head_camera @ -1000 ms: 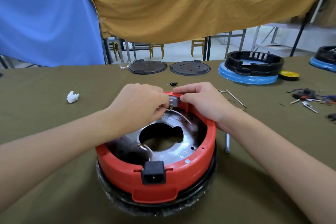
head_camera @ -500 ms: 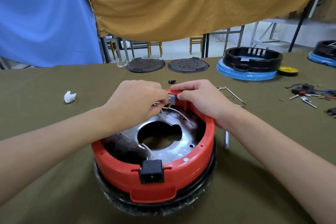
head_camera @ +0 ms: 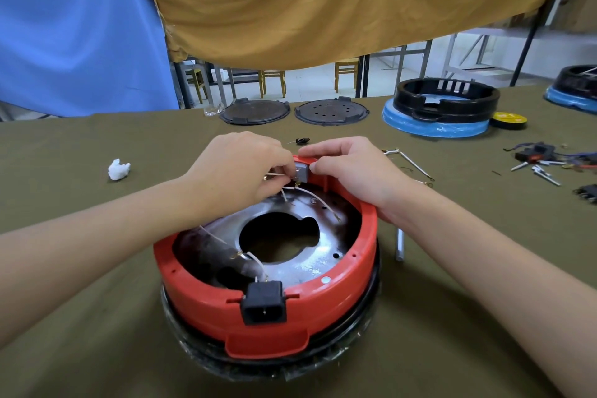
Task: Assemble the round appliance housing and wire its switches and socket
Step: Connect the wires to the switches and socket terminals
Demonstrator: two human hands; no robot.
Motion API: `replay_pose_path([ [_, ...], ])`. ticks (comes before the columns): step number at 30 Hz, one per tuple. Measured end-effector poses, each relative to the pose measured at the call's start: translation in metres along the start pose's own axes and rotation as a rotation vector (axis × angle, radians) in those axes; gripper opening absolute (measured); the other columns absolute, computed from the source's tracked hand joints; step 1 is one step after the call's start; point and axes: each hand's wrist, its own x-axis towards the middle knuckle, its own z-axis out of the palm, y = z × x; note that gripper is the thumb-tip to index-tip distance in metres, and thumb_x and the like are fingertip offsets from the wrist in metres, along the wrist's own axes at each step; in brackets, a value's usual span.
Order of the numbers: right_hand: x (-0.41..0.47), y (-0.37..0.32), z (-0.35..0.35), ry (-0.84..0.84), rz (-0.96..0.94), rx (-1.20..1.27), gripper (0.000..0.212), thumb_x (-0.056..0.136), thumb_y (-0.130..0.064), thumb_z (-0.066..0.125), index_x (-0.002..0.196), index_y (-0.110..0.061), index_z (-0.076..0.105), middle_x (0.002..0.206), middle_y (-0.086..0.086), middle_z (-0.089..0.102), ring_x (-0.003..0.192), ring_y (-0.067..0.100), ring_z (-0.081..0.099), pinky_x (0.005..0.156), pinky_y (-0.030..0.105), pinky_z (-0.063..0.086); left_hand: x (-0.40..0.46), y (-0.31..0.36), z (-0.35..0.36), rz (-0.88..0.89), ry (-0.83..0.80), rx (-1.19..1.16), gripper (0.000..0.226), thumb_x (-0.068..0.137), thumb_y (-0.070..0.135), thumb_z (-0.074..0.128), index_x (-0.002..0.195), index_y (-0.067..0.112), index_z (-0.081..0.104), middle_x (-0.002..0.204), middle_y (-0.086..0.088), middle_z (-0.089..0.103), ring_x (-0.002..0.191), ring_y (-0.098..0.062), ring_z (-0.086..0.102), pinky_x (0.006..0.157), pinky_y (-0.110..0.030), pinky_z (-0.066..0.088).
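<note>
Left hand (head_camera: 237,168) is curled at frame centre, fingertips pinched on a white wire (head_camera: 274,175) right beside the small grey switch (head_camera: 301,171). Right hand (head_camera: 350,171) is curled over the far rim of the red housing (head_camera: 323,304), thumb and forefinger clamped on the switch from the right. Both hands nearly touch across the switch.

Red housing is seated lower centre of the frame on a black base ring (head_camera: 371,297), open side up, on the olive tablecloth (head_camera: 80,317). Round, so no long axis; the black socket (head_camera: 264,302) is set in the near wall and faces the bottom of the frame, the switch sits on the opposite, far wall. Inside, a shiny metal plate (head_camera: 310,263) with a large central hole is seen, white wires lying loose across it.

Open cloth is seen left and right of the housing and along the bottom edge. A metal rod (head_camera: 400,244) lies just right of the housing. White wad (head_camera: 118,169) is at mid left, well apart. Loose wires and terminals (head_camera: 542,165) are scattered at mid right. Two dark round discs (head_camera: 331,112) and a black ring on a blue-wrapped base (head_camera: 436,128) are placed along the far table edge, with yellow tape roll (head_camera: 508,119) beside them.
</note>
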Motion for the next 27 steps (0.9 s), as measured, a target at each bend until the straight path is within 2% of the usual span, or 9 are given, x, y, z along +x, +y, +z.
replay_pose_path([
  [4, 0.000, -0.001, -0.001, -0.005, -0.005, -0.006, 0.030, 0.088, -0.005, 0.061, 0.111, -0.019, 0.075, 0.102, 0.008, 0.076, 0.086, 0.027, 0.068, 0.089, 0.037, 0.054, 0.001, 0.000, -0.001, -0.058, -0.013, -0.071, 0.008, 0.085, 0.027, 0.070, 0.091, 0.031, 0.075, 0.085, 0.012, 0.071, 0.071, -0.008, 0.051, 0.063, -0.025, 0.039],
  [8, 0.000, 0.000, 0.000, -0.007, -0.002, -0.003, 0.030, 0.088, -0.005, 0.061, 0.110, -0.020, 0.075, 0.100, 0.005, 0.076, 0.084, 0.021, 0.065, 0.088, 0.037, 0.055, -0.001, 0.000, -0.009, -0.042, -0.026, -0.077, 0.008, 0.085, 0.025, 0.070, 0.090, 0.028, 0.075, 0.085, 0.011, 0.071, 0.077, -0.014, 0.062, 0.069, -0.032, 0.050],
  [10, 0.001, 0.000, 0.000, -0.001, -0.005, -0.004, 0.030, 0.088, -0.005, 0.061, 0.109, -0.020, 0.075, 0.100, 0.002, 0.076, 0.087, 0.025, 0.067, 0.089, 0.039, 0.055, -0.003, 0.001, -0.011, -0.004, -0.026, -0.014, 0.008, 0.087, 0.026, 0.067, 0.089, 0.026, 0.074, 0.085, 0.009, 0.069, 0.076, -0.018, 0.063, 0.065, -0.032, 0.049],
  [12, 0.001, 0.000, 0.000, 0.008, -0.005, -0.007, 0.030, 0.088, -0.006, 0.061, 0.109, -0.020, 0.075, 0.101, 0.003, 0.076, 0.095, 0.031, 0.069, 0.093, 0.041, 0.054, -0.005, 0.003, -0.011, 0.070, -0.036, 0.084, 0.008, 0.088, 0.025, 0.065, 0.088, 0.023, 0.073, 0.084, 0.007, 0.067, 0.072, -0.022, 0.064, 0.058, -0.029, 0.042],
  [15, 0.000, 0.000, 0.001, 0.013, 0.007, 0.000, 0.029, 0.088, -0.006, 0.062, 0.108, -0.021, 0.076, 0.101, 0.007, 0.076, 0.100, 0.033, 0.068, 0.094, 0.044, 0.054, -0.004, 0.002, -0.014, 0.117, -0.083, 0.138, 0.009, 0.091, 0.026, 0.063, 0.092, 0.022, 0.072, 0.089, 0.005, 0.065, 0.071, -0.026, 0.064, 0.057, -0.028, 0.033],
  [19, -0.001, -0.001, 0.001, 0.010, 0.006, 0.013, 0.029, 0.088, -0.005, 0.061, 0.108, -0.019, 0.076, 0.105, 0.000, 0.075, 0.102, 0.034, 0.067, 0.094, 0.042, 0.054, -0.005, 0.002, -0.021, 0.137, -0.143, 0.189, 0.014, 0.096, 0.032, 0.058, 0.099, 0.025, 0.070, 0.097, 0.005, 0.061, 0.068, -0.027, 0.061, 0.054, -0.032, 0.037],
  [23, -0.001, -0.001, 0.001, 0.007, 0.002, 0.023, 0.028, 0.088, -0.005, 0.062, 0.107, -0.019, 0.076, 0.103, 0.004, 0.075, 0.101, 0.032, 0.068, 0.094, 0.041, 0.055, -0.006, 0.008, -0.029, 0.246, -0.127, 0.240, 0.003, 0.087, 0.018, 0.070, 0.085, 0.017, 0.072, 0.080, -0.004, 0.061, 0.047, -0.030, 0.055, 0.040, -0.030, 0.035],
  [24, -0.001, 0.000, 0.001, 0.009, 0.001, 0.024, 0.028, 0.088, -0.006, 0.062, 0.107, -0.020, 0.076, 0.102, 0.005, 0.076, 0.101, 0.032, 0.068, 0.093, 0.040, 0.055, -0.006, 0.009, -0.031, 0.257, -0.117, 0.242, 0.010, 0.088, 0.022, 0.068, 0.082, 0.015, 0.071, 0.077, -0.004, 0.061, 0.045, -0.030, 0.054, 0.039, -0.028, 0.033],
  [27, -0.001, 0.000, 0.000, -0.004, -0.004, 0.033, 0.027, 0.088, -0.006, 0.062, 0.107, -0.020, 0.075, 0.101, 0.002, 0.075, 0.099, 0.028, 0.069, 0.088, 0.034, 0.055, -0.006, 0.011, -0.031, 0.255, -0.092, 0.254, 0.039, 0.097, 0.040, 0.045, 0.076, 0.014, 0.065, 0.072, -0.002, 0.056, 0.048, -0.030, 0.055, 0.042, -0.025, 0.026],
])
